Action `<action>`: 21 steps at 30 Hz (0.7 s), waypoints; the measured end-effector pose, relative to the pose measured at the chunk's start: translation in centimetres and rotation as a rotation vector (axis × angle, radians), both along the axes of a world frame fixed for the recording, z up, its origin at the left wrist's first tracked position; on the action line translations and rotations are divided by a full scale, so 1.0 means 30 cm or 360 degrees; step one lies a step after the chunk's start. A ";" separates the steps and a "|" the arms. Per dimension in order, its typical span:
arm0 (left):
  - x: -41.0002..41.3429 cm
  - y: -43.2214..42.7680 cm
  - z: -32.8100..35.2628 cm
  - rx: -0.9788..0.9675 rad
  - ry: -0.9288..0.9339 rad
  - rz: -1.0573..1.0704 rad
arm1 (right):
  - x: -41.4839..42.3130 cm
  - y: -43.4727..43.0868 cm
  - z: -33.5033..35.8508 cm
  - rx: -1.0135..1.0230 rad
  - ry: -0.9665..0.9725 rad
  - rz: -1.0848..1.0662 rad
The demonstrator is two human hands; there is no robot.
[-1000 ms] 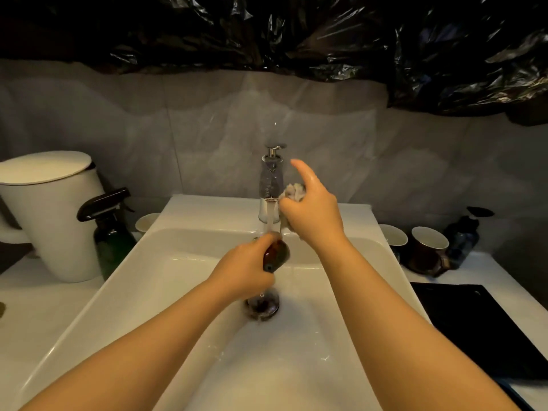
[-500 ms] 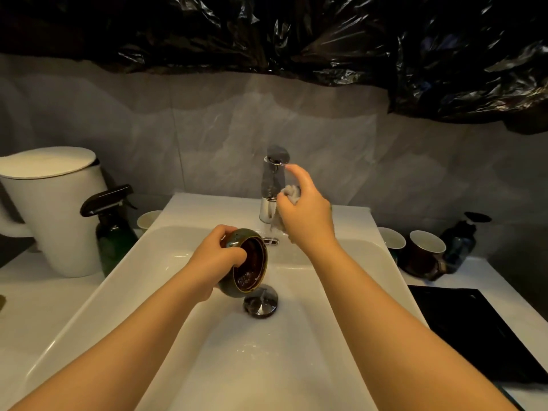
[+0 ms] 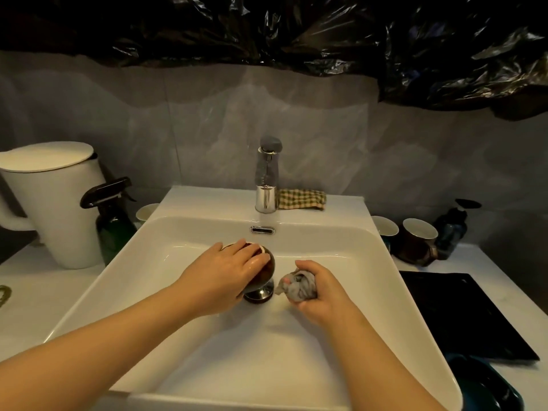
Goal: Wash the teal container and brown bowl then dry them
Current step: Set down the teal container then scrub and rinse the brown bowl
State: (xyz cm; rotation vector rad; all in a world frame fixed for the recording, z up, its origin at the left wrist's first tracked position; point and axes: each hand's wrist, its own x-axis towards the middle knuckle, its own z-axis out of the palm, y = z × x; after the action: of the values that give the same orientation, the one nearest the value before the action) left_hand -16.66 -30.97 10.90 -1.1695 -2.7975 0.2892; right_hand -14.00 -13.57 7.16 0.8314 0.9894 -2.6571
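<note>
The brown bowl (image 3: 264, 269) is turned upside down over the drain plug (image 3: 259, 294) in the white sink (image 3: 184, 295). My left hand (image 3: 228, 269) grips it from above, fingers curled over its base. Just right of the bowl, low in the basin, my right hand (image 3: 321, 287) squeezes a balled grey cloth (image 3: 296, 285). The teal container (image 3: 486, 387) lies on the counter at the bottom right corner, partly cut off by the frame.
A chrome tap (image 3: 267, 176) stands at the sink's back with no water running, a checked cloth (image 3: 301, 198) beside it. A white jug (image 3: 50, 203) and dark spray bottle (image 3: 114, 223) stand left. Mugs (image 3: 418, 240), a pump bottle (image 3: 452, 229) and a black mat (image 3: 462, 312) are right.
The water has stopped. My left hand turned the bowl from tilted to upside down and lowered it over the drain. My right hand came down from the tap into the basin with the cloth.
</note>
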 end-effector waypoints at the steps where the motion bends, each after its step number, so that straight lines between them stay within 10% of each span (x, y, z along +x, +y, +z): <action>1: -0.002 -0.001 0.000 -0.0127 0.0065 -0.0040 | 0.001 -0.001 -0.003 -0.0034 -0.0009 0.0050; 7: -0.010 -0.010 -0.006 -0.0086 0.0080 0.0045 | 0.006 -0.008 -0.003 -0.0243 -0.0009 0.0032; 16: -0.005 0.025 -0.011 0.2237 -0.1600 0.1362 | 0.013 -0.018 -0.034 0.0291 -0.0069 -0.0028; 21: 0.033 0.054 -0.003 0.2560 -0.2074 0.1561 | 0.043 -0.034 -0.023 0.0735 -0.0137 -0.0056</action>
State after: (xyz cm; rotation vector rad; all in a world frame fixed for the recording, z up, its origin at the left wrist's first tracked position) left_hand -15.68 -29.37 10.80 0.6802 -2.3062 -2.7349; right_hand -12.70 -14.61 6.47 1.0442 1.6083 -2.4246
